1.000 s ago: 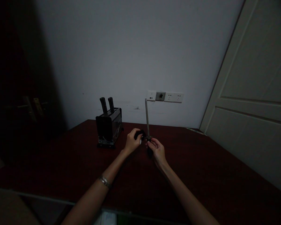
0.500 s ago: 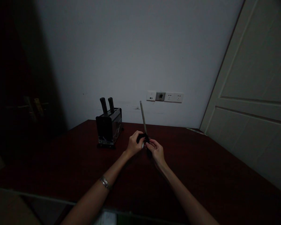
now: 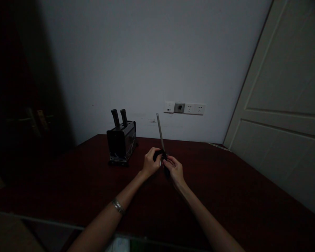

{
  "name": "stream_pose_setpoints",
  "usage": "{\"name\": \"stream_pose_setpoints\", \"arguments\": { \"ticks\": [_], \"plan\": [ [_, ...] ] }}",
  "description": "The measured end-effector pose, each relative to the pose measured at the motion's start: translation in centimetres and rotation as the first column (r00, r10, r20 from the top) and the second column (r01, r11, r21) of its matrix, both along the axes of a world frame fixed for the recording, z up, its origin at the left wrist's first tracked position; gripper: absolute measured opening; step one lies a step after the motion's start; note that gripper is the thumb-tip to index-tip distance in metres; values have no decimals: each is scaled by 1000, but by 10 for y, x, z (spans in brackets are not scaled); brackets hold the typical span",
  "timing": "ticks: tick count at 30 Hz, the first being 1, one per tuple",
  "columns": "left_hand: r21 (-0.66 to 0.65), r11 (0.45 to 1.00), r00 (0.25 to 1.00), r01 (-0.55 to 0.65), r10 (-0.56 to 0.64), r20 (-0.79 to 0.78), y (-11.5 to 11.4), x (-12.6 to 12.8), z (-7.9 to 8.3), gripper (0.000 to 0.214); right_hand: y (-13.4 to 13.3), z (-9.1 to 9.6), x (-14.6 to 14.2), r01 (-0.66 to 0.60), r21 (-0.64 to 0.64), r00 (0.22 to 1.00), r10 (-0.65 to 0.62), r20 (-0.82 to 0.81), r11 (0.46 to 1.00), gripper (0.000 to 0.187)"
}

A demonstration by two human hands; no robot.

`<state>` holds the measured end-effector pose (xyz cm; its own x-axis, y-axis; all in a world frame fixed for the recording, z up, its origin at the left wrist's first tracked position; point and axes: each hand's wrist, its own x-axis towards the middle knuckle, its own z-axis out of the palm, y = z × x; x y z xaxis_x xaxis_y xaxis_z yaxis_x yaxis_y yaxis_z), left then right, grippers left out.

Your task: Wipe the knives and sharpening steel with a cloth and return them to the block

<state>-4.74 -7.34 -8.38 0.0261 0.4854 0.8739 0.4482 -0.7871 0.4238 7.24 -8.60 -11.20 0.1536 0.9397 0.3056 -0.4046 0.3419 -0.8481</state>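
In the middle of the table, a thin grey rod with a dark lower part (image 3: 160,133) points up and away, tilted slightly left. My left hand (image 3: 149,163) curls thumb and fingers around a black piece near the rod's base. My right hand (image 3: 175,168) is pinched on the dark part just below the rod. Whether the black piece belongs to the rod is too dark to make out. A small white spot shows between the hands. To the left stands a dark, shiny knife block (image 3: 117,146) with two black-handled knives (image 3: 120,118) upright in it.
The dark red table (image 3: 212,182) reaches back to a pale wall (image 3: 136,63) with a row of sockets and switches (image 3: 184,108). A white panelled door (image 3: 286,115) leans along the right side. A dark door with a handle (image 3: 43,119) is at the far left.
The view has shifted very slightly. Both hands keep their grip, and the rod stays at nearly the same angle.
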Motion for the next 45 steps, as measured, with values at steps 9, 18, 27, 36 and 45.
{"name": "stream_pose_setpoints", "arguments": {
  "ticks": [9, 18, 27, 36, 45],
  "plan": [
    [41, 997, 998, 60, -60, -10, -13, 8, 2, 5, 0, 2, 3, 32, -36, 999, -33, -15, 999, 29],
    [3, 988, 974, -153, 150, 169, -5, -5, 13, 11, -9, 8, 3, -45, -75, 994, 38, -98, 996, 26],
    [4, 999, 999, 40, -40, -30, -16, 12, 4, 9, -15, 9, 0, -11, 19, 999, 10, 38, 1000, 29],
    [-68, 998, 994, 4, 3, 108, -13, 7, 6, 9, -17, 9, -3, -80, 10, 996, 80, 34, 997, 28],
    [1, 999, 998, 34, -34, 46, -17, 11, 7, 9, -12, 2, -7, -52, 8, 998, 51, 48, 999, 27]
  ]
}}
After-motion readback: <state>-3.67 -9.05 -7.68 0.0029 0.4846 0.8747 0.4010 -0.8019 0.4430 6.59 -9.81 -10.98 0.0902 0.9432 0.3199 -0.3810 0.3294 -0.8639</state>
